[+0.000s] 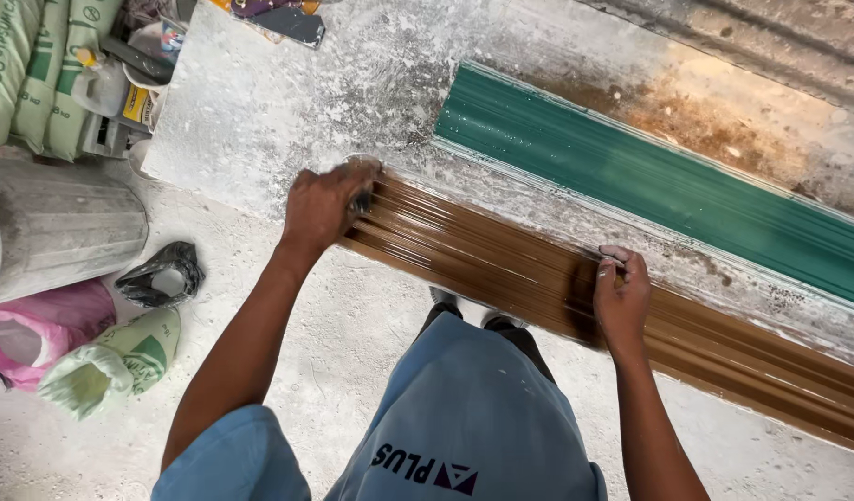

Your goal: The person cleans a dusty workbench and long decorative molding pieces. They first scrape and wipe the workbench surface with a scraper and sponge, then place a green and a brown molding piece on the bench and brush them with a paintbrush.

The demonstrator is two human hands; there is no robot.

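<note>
A long brown ribbed moulding (501, 269) lies along the near edge of a dusty white workbench (260, 102). My left hand (323, 204) is closed over the moulding's left end, gripping something small and dark that I cannot make out. My right hand (620, 295) rests farther right on the moulding, fingers curled over its upper edge, holding it down. A long green ribbed moulding (650, 181) lies parallel behind it on the bench.
Left of the bench stand green and white sacks (37, 74), a grey drum (56, 232), a pink bag (46, 325), an open sack (111, 362) and a black bag of white powder (162, 276). Small tools (288, 20) lie at the bench's far end.
</note>
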